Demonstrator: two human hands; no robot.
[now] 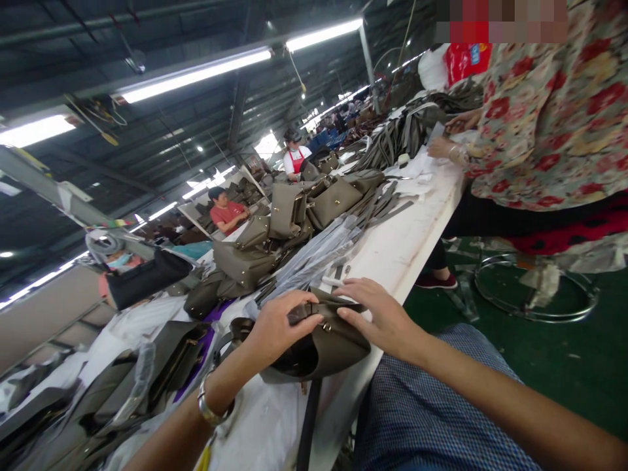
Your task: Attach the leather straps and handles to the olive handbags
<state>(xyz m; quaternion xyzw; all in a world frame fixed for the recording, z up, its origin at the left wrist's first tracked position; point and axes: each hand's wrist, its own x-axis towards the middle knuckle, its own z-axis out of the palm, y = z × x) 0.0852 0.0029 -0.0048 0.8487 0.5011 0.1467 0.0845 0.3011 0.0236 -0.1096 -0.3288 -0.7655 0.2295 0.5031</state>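
Observation:
An olive-grey handbag (338, 347) lies tilted on the white table's near edge, its dark opening facing my left side. My left hand (282, 327) pinches a dark strap piece at the top of the bag between thumb and fingers. On the bag's right side rests my right hand (380, 317), fingers spread and bent over the flap near a small gold stud. A dark strap (309, 425) hangs down below the bag. Right behind the bag is a small white object (333, 281).
Olive bags (287, 209) are heaped along the white table (402, 252), beside wrapped grey straps (316, 252). More bags (142, 379) lie at the left. A person in a floral top (559, 124) works at the right, near a metal stool (534, 314). Other people sit across the table.

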